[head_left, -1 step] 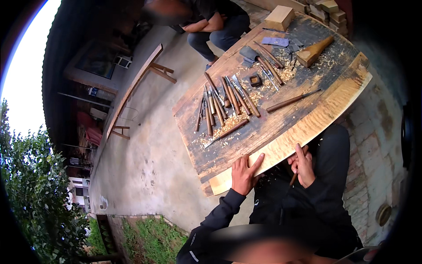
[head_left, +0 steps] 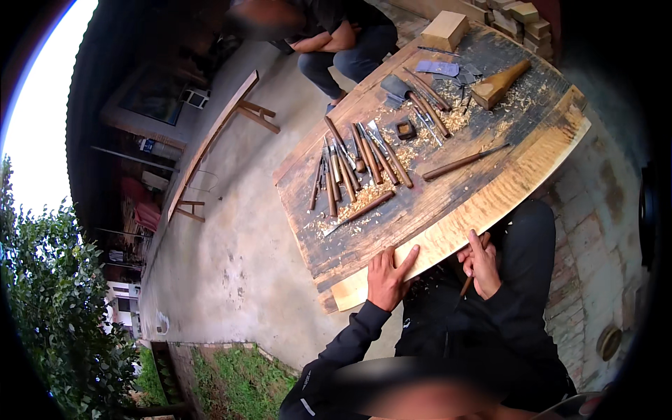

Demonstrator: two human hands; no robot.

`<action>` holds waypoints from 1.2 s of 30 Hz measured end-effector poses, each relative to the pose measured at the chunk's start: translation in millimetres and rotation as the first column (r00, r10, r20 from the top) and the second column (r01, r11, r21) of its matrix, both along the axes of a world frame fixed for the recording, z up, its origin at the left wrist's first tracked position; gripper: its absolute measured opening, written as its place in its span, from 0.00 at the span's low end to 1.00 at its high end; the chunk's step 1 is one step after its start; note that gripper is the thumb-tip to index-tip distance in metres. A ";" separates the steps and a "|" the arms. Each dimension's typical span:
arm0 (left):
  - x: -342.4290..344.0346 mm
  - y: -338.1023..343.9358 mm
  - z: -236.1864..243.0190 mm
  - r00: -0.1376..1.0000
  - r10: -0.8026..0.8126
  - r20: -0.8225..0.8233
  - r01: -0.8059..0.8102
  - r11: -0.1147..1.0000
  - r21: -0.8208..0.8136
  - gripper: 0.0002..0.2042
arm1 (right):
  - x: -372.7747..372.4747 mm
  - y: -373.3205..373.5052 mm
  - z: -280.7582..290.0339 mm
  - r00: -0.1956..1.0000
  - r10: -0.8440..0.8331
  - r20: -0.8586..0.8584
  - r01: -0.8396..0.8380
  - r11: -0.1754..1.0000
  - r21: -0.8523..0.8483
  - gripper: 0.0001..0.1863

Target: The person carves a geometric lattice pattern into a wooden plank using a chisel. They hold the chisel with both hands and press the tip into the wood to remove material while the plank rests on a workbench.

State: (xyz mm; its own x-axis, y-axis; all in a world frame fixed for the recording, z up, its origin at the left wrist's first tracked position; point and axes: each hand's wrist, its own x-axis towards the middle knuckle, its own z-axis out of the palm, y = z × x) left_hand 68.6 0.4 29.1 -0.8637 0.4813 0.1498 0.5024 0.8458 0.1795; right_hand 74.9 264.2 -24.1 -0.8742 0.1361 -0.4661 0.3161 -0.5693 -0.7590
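Observation:
A long pale wooden board [head_left: 448, 245] with wavy grain lies along the near edge of the worktable [head_left: 329, 259]. My left hand [head_left: 387, 280] rests on its left end, fingers flat on the top and thumb spread to the right. Farther right along the same edge, my right hand [head_left: 483, 267] is closed around a slim carving tool with a brown wooden handle [head_left: 466, 285]. One of its fingers stretches up to the board's edge. The tool's other end is hard to make out against my dark clothes.
Several wooden-handled chisels [head_left: 381, 157] lie among shavings. A single chisel [head_left: 462, 164], wooden mallet [head_left: 498, 85], small dark box [head_left: 405, 129] and wooden block [head_left: 445, 29] are farther right. Beyond the table sits a person [head_left: 343, 42] with folded arms; a long bench [head_left: 210, 143] stands left.

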 end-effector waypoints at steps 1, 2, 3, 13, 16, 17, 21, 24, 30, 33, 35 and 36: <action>1.3 2.7 -0.1 1.000 0.008 -0.010 -0.007 1.000 0.012 0.49 | -0.4 2.9 -1.4 1.000 -0.009 -0.020 0.009 1.000 0.010 0.18; -0.3 4.8 0.4 0.998 0.003 -0.055 -0.002 1.000 0.018 0.48 | -1.6 4.1 -2.9 0.999 -0.016 -0.040 0.017 1.000 0.019 0.17; -1.0 6.1 3.1 0.995 0.000 -0.100 0.002 1.000 0.024 0.47 | -1.8 5.5 -3.9 0.998 -0.022 -0.060 0.024 0.999 0.027 0.17; -7.9 -10.2 5.1 0.998 -0.056 -0.005 0.056 0.998 0.014 0.43 | -0.9 -1.5 3.2 1.000 -0.006 -0.017 0.007 0.997 0.071 0.17; -14.9 -5.8 18.6 0.995 -0.096 0.013 0.096 0.995 0.038 0.42 | 0.0 0.0 15.5 0.998 -0.049 -0.038 0.052 0.995 0.089 0.17; -19.5 -8.7 22.0 0.985 -0.137 0.106 0.125 0.985 0.117 0.42 | 5.1 -1.1 20.1 0.994 -0.053 -0.092 0.063 0.993 0.104 0.17; -65.5 -16.8 49.2 0.904 -0.242 0.353 0.133 0.943 0.305 0.35 | -15.0 3.4 44.9 0.982 -0.016 -0.186 0.036 0.994 0.105 0.18; -100.5 -14.8 51.1 0.815 -0.126 0.566 -0.068 0.949 0.309 0.22 | -18.9 13.0 55.3 0.985 0.043 -0.168 -0.034 0.998 0.058 0.20; -140.1 -25.4 35.3 0.374 -0.379 0.847 -0.272 0.828 0.490 0.14 | -25.4 22.8 46.7 0.977 0.069 -0.204 -0.069 0.998 0.004 0.21; -152.2 -28.9 28.2 0.348 -0.397 0.850 -0.212 0.849 0.483 0.15 | -23.9 20.3 43.4 0.963 0.109 -0.248 -0.103 0.994 0.035 0.22; -155.3 -31.8 25.2 0.323 -0.364 0.874 -0.212 0.872 0.441 0.15 | -27.2 22.6 44.0 0.970 0.089 -0.224 -0.090 0.996 0.004 0.22; -156.9 -33.2 24.0 0.311 -0.345 0.885 -0.211 0.883 0.419 0.15 | -26.9 21.9 44.6 0.971 0.088 -0.224 -0.092 0.996 -0.007 0.22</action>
